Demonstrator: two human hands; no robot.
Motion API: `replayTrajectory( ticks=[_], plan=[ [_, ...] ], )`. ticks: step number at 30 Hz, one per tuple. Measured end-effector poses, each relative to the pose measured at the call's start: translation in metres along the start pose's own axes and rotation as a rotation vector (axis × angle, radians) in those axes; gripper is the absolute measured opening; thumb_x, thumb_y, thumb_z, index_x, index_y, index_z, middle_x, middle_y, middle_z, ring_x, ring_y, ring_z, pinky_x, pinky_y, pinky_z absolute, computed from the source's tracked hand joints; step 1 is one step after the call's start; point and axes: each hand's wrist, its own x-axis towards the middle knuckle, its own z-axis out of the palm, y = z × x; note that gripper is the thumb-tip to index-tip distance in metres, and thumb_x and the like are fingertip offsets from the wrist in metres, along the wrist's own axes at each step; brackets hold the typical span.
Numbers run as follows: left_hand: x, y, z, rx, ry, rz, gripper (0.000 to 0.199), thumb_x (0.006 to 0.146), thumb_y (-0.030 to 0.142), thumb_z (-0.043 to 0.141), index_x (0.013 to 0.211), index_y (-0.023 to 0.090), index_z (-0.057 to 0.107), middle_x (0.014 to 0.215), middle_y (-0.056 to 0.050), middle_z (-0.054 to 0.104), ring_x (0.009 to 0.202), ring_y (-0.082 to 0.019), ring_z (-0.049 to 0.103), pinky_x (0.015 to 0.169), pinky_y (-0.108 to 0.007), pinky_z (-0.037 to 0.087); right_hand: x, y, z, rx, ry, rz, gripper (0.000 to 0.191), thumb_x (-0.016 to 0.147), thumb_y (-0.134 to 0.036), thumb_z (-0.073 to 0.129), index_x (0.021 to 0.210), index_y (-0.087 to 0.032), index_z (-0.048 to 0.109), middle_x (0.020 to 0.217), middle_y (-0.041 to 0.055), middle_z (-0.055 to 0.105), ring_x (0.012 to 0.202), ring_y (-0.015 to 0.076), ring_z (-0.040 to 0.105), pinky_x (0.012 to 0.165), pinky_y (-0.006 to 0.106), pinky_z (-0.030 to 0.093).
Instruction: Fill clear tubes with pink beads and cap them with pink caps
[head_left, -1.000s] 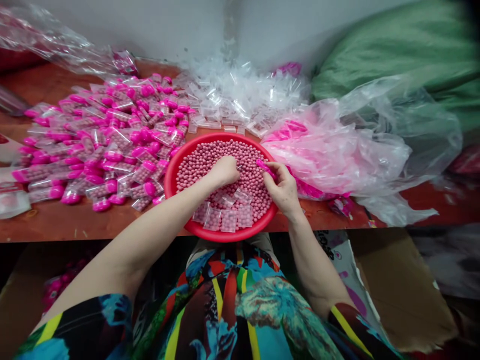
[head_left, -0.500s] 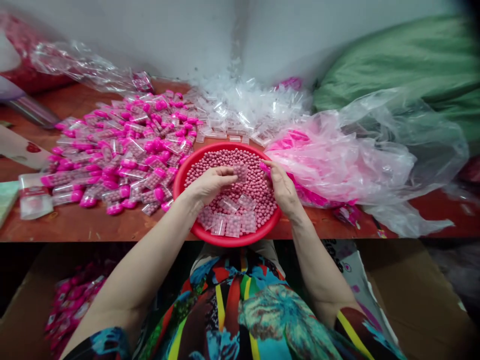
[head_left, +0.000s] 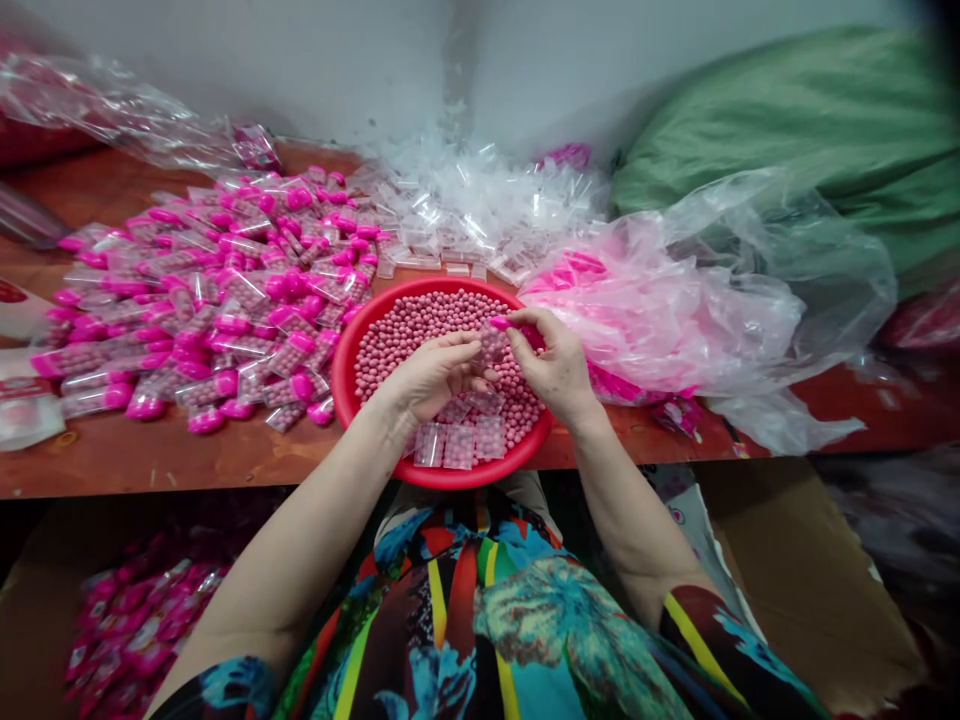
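Observation:
A red bowl [head_left: 346, 385] full of small pink beads [head_left: 420, 318] stands at the table's front edge. Over it, my left hand [head_left: 439, 375] is closed on a small clear container [head_left: 493, 345] with pink beads in it. My right hand [head_left: 551, 362] pinches a bright pink cap [head_left: 500, 323] at the top of that container. Several clear containers [head_left: 459, 445] lie on the beads in the near part of the bowl.
Filled, pink-capped containers [head_left: 225, 290] are heaped on the left. Clear empty containers [head_left: 480, 210] lie behind the bowl. A plastic bag [head_left: 675, 300] with pink caps is on the right, before a green sack [head_left: 787, 130]. Below the table are pink packets [head_left: 142, 630].
My right hand has brought the pink cap leftward to the container in my left hand. The hands are now close together, and the view has shifted slightly.

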Motion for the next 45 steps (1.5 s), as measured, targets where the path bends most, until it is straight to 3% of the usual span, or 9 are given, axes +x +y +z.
replayTrajectory(
  ticks=[5,8,15,21,29,39,45],
  plan=[
    [-0.001,-0.004,-0.002,-0.045,0.027,-0.032,0.012,0.096,0.009,0.060,0.102,0.009,0.071,0.089,-0.008,0.073,0.071,-0.018,0.074,0.057,-0.024,0.054,-0.003,0.003,-0.010,-0.029,-0.145,-0.020,0.015,0.099,-0.031,0.059,0.109,-0.026,0.070,0.110,0.0042,0.076,0.101,0.0219,0.071,0.094,0.039,0.058],
    [-0.001,-0.005,-0.005,-0.057,0.040,-0.031,0.014,0.096,0.009,0.059,0.103,0.009,0.072,0.088,-0.009,0.073,0.072,-0.019,0.074,0.059,-0.025,0.055,-0.002,0.004,-0.013,-0.016,-0.162,-0.029,0.017,0.102,-0.029,0.056,0.108,-0.026,0.071,0.108,0.0039,0.076,0.102,0.0224,0.070,0.094,0.040,0.057],
    [-0.009,-0.005,-0.010,-0.091,0.046,-0.022,0.016,0.093,0.006,0.061,0.103,0.011,0.072,0.099,-0.010,0.075,0.087,-0.022,0.076,0.077,-0.032,0.061,0.002,0.018,-0.008,-0.185,-0.220,-0.154,0.020,0.100,-0.021,0.057,0.110,-0.025,0.074,0.118,0.0078,0.076,0.114,0.0290,0.065,0.107,0.052,0.050],
    [-0.010,-0.012,-0.014,-0.117,0.136,-0.007,0.016,0.092,0.007,0.062,0.103,0.011,0.073,0.096,-0.009,0.075,0.086,-0.022,0.076,0.077,-0.032,0.062,-0.004,0.014,0.009,-0.052,-0.059,-0.021,0.016,0.099,-0.029,0.064,0.113,-0.027,0.073,0.114,0.0054,0.077,0.111,0.0252,0.068,0.102,0.046,0.055],
    [-0.010,-0.011,-0.017,-0.085,0.166,-0.002,0.012,0.096,0.009,0.060,0.097,0.011,0.072,0.089,-0.008,0.072,0.076,-0.018,0.073,0.065,-0.025,0.059,0.002,0.011,0.001,-0.053,-0.222,-0.081,0.017,0.096,-0.019,0.063,0.105,-0.027,0.075,0.108,0.0034,0.078,0.106,0.0238,0.069,0.100,0.046,0.055],
    [-0.012,-0.011,-0.016,-0.078,0.160,-0.018,0.016,0.097,0.005,0.055,0.092,0.009,0.070,0.079,-0.007,0.068,0.065,-0.017,0.070,0.057,-0.024,0.057,0.010,0.018,0.002,-0.085,-0.299,-0.238,0.017,0.097,-0.015,0.064,0.105,-0.024,0.075,0.107,0.0041,0.078,0.104,0.0232,0.070,0.101,0.046,0.054],
    [-0.013,-0.011,-0.018,-0.102,0.202,0.000,0.019,0.099,0.005,0.052,0.088,0.009,0.067,0.079,-0.008,0.070,0.071,-0.018,0.073,0.062,-0.025,0.060,0.003,0.027,0.008,-0.166,-0.188,-0.226,0.018,0.098,-0.015,0.062,0.108,-0.023,0.075,0.111,0.0076,0.077,0.108,0.0268,0.068,0.101,0.049,0.053]
  ],
)
